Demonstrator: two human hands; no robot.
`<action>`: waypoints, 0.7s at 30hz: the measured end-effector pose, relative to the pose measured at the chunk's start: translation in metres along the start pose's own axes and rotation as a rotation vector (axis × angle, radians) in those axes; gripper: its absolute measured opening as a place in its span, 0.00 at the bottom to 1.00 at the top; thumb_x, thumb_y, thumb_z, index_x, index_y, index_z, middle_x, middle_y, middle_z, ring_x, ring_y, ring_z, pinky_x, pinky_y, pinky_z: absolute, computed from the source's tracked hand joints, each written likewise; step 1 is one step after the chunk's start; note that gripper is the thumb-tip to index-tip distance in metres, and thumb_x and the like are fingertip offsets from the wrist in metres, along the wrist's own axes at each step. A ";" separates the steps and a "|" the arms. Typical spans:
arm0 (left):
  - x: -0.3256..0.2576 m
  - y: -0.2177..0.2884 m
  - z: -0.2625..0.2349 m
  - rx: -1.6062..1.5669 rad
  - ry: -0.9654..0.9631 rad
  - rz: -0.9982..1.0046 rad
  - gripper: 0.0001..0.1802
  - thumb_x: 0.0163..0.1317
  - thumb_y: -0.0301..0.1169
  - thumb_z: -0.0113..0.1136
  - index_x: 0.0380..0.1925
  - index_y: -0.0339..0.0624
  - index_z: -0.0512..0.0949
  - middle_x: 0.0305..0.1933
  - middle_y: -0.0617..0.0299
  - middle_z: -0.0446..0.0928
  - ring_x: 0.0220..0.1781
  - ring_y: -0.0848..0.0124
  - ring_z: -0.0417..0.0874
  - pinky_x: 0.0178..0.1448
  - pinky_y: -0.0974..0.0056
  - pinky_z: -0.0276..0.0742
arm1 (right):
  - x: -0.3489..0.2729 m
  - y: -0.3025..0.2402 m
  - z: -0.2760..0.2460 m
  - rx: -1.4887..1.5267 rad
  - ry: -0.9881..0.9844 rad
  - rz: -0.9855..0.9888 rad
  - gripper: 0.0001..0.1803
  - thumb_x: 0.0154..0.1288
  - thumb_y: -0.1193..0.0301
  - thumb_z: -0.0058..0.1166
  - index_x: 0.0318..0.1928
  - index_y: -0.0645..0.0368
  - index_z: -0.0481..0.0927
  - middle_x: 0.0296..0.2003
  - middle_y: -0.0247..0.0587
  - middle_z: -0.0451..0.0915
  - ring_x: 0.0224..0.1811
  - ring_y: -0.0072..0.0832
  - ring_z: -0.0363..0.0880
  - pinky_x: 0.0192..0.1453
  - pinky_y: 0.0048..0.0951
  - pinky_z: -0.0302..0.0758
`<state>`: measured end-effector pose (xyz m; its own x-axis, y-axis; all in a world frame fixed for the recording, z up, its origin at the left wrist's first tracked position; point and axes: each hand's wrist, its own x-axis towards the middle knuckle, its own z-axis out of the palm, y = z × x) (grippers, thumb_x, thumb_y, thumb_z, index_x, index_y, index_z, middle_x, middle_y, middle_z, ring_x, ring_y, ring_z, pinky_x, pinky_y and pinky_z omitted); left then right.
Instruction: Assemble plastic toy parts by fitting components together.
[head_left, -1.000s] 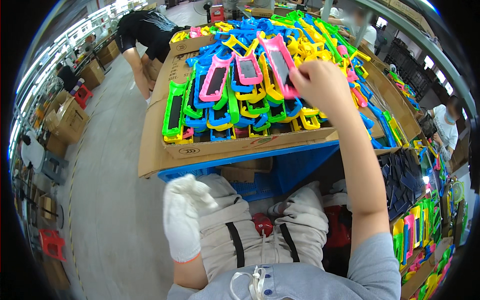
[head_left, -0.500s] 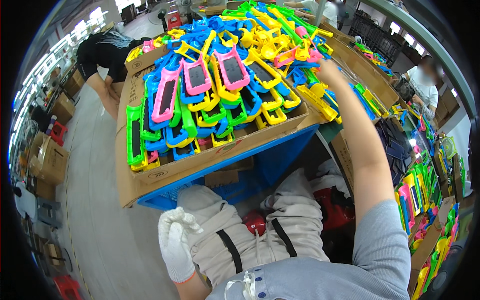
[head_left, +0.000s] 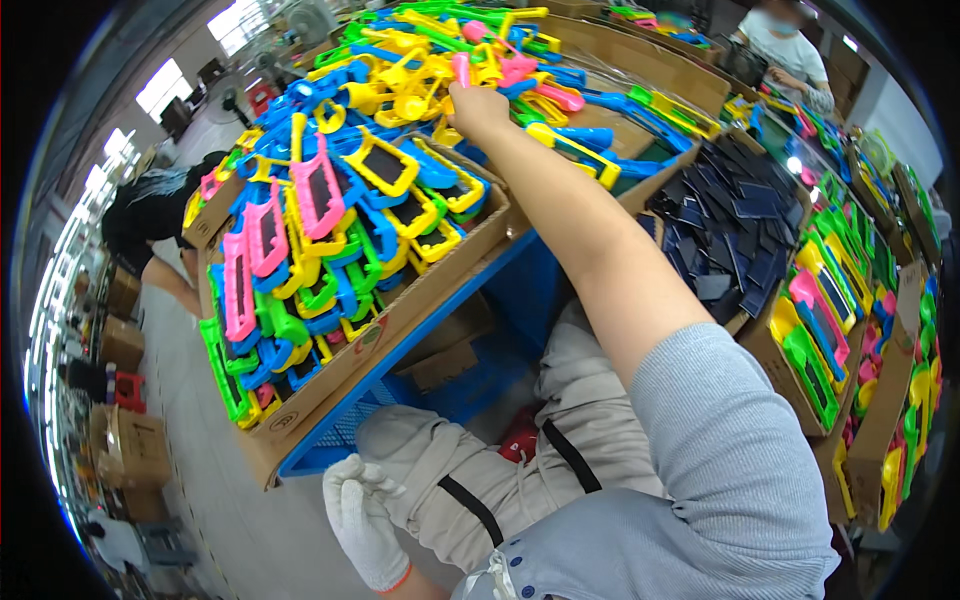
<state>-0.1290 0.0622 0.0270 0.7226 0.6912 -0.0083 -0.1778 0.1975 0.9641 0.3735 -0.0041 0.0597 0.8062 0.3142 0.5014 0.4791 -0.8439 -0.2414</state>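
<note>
My bare right hand (head_left: 482, 112) reaches over the far part of a heap of toy-like plastic pieces (head_left: 385, 85). Its bent fingers meet the lower end of a pink plastic piece (head_left: 460, 70) that sticks up; the fingertips are partly hidden. My left hand (head_left: 362, 515), in a white knit glove with an orange cuff, hovers by my left thigh. Its fingers are curled in, with nothing visible in them. Nearer me, a cardboard tray (head_left: 395, 318) holds rows of pink, yellow, green and blue frames with dark panels, such as a pink frame (head_left: 318, 190).
Beneath the tray stands a blue plastic crate (head_left: 350, 425). To the right, a box holds dark flat panels (head_left: 725, 225), beside more boxed coloured frames (head_left: 815, 320). A co-worker (head_left: 785, 50) sits at the far right; another person (head_left: 150, 215) bends over at the left.
My view has turned right, so the tray appears farther left. My right arm now reaches across the tray's right corner, its hand farther left over the heap. The gloved left hand keeps its curled pose.
</note>
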 end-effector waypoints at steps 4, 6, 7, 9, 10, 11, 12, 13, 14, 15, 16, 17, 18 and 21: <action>0.009 -0.005 0.008 -0.023 -0.048 -0.066 0.12 0.65 0.33 0.47 0.44 0.38 0.70 0.33 0.60 0.72 0.32 0.71 0.74 0.36 0.64 0.77 | -0.040 0.009 -0.048 0.609 0.469 0.339 0.14 0.54 0.68 0.53 0.41 0.60 0.72 0.35 0.49 0.79 0.37 0.42 0.79 0.39 0.40 0.74; 0.014 -0.007 0.024 -0.066 -0.100 -0.101 0.12 0.65 0.33 0.48 0.44 0.37 0.70 0.34 0.60 0.72 0.33 0.71 0.74 0.37 0.64 0.76 | -0.100 -0.002 -0.081 0.970 0.654 0.273 0.11 0.57 0.71 0.49 0.40 0.61 0.69 0.33 0.46 0.76 0.33 0.36 0.77 0.37 0.33 0.73; 0.017 -0.008 0.033 -0.110 -0.141 -0.122 0.13 0.66 0.34 0.48 0.44 0.37 0.70 0.34 0.60 0.72 0.34 0.70 0.74 0.39 0.63 0.76 | -0.137 -0.011 -0.100 1.207 0.687 0.215 0.10 0.58 0.72 0.48 0.39 0.62 0.67 0.32 0.41 0.74 0.30 0.30 0.75 0.36 0.29 0.72; 0.024 -0.013 0.047 -0.076 -0.266 -0.137 0.22 0.64 0.40 0.51 0.51 0.35 0.67 0.43 0.56 0.73 0.44 0.66 0.76 0.49 0.59 0.75 | -0.219 -0.036 -0.141 1.739 0.357 0.311 0.07 0.63 0.74 0.44 0.42 0.59 0.66 0.31 0.33 0.70 0.30 0.16 0.70 0.35 0.18 0.67; 0.027 -0.018 0.064 -0.051 -0.368 0.011 0.29 0.62 0.44 0.53 0.55 0.34 0.64 0.49 0.53 0.71 0.50 0.62 0.74 0.55 0.57 0.72 | -0.250 -0.040 -0.153 1.800 0.177 0.315 0.08 0.63 0.73 0.45 0.42 0.59 0.66 0.32 0.33 0.70 0.30 0.16 0.69 0.35 0.18 0.67; 0.029 -0.023 0.083 -0.032 -0.472 0.161 0.36 0.61 0.48 0.54 0.59 0.33 0.60 0.55 0.50 0.69 0.57 0.58 0.72 0.61 0.55 0.68 | -0.275 -0.042 -0.163 1.852 0.000 0.321 0.08 0.63 0.73 0.45 0.42 0.59 0.66 0.32 0.33 0.70 0.30 0.16 0.69 0.34 0.18 0.67; 0.030 -0.026 0.099 -0.039 -0.531 0.236 0.40 0.59 0.51 0.55 0.61 0.32 0.58 0.59 0.47 0.66 0.60 0.56 0.69 0.64 0.53 0.63 | -0.296 -0.040 -0.170 1.824 -0.237 0.355 0.09 0.64 0.71 0.46 0.43 0.59 0.66 0.33 0.33 0.70 0.32 0.17 0.70 0.36 0.19 0.68; 0.029 -0.026 0.109 -0.049 -0.585 0.319 0.44 0.57 0.54 0.55 0.63 0.31 0.55 0.63 0.45 0.62 0.64 0.54 0.65 0.68 0.51 0.58 | -0.311 -0.042 -0.176 1.787 -0.473 0.383 0.10 0.64 0.70 0.47 0.43 0.59 0.66 0.35 0.33 0.70 0.34 0.18 0.70 0.38 0.20 0.69; 0.027 -0.029 0.112 -0.054 -0.609 0.348 0.43 0.59 0.54 0.53 0.63 0.33 0.56 0.64 0.44 0.62 0.65 0.52 0.64 0.68 0.50 0.57 | -0.325 -0.047 -0.178 1.693 -0.590 0.265 0.12 0.65 0.68 0.48 0.45 0.60 0.66 0.37 0.35 0.70 0.37 0.21 0.71 0.40 0.24 0.70; 0.023 -0.031 0.114 -0.106 -0.572 0.292 0.38 0.60 0.52 0.52 0.60 0.34 0.60 0.59 0.45 0.66 0.60 0.53 0.69 0.66 0.49 0.59 | -0.332 -0.050 -0.177 1.594 -0.706 0.143 0.15 0.65 0.66 0.48 0.47 0.61 0.66 0.39 0.37 0.70 0.41 0.23 0.71 0.43 0.27 0.71; 0.020 -0.029 0.113 -0.151 -0.591 0.210 0.35 0.61 0.51 0.51 0.58 0.34 0.62 0.52 0.47 0.70 0.56 0.54 0.71 0.65 0.50 0.61 | -0.333 -0.042 -0.175 1.246 -0.612 -0.268 0.21 0.65 0.63 0.49 0.52 0.62 0.64 0.41 0.42 0.69 0.45 0.32 0.72 0.47 0.32 0.71; 0.017 -0.025 0.113 -0.194 -0.606 0.129 0.32 0.63 0.49 0.51 0.56 0.34 0.64 0.44 0.49 0.73 0.52 0.56 0.74 0.64 0.50 0.62 | -0.332 -0.025 -0.182 1.004 -0.520 -0.459 0.23 0.66 0.62 0.50 0.56 0.63 0.68 0.47 0.45 0.72 0.46 0.37 0.74 0.49 0.32 0.71; 0.016 -0.028 0.117 -0.290 -0.580 0.144 0.27 0.64 0.47 0.49 0.51 0.34 0.67 0.30 0.56 0.71 0.41 0.61 0.76 0.55 0.52 0.71 | -0.317 -0.012 -0.198 0.901 -0.616 -0.444 0.19 0.65 0.62 0.50 0.50 0.62 0.72 0.43 0.45 0.75 0.42 0.38 0.75 0.47 0.33 0.72; 0.014 -0.035 0.107 -0.319 -0.543 -0.021 0.26 0.65 0.47 0.48 0.51 0.35 0.67 0.26 0.59 0.69 0.34 0.65 0.77 0.44 0.56 0.77 | -0.266 0.026 -0.218 0.479 -0.542 -0.039 0.15 0.62 0.61 0.51 0.33 0.61 0.80 0.28 0.44 0.79 0.33 0.40 0.78 0.40 0.37 0.74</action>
<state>-0.0416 -0.0094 0.0215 0.9495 0.2497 0.1902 -0.2895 0.4628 0.8378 0.0960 -0.2044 0.1008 0.7846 0.6167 0.0646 0.5107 -0.5836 -0.6314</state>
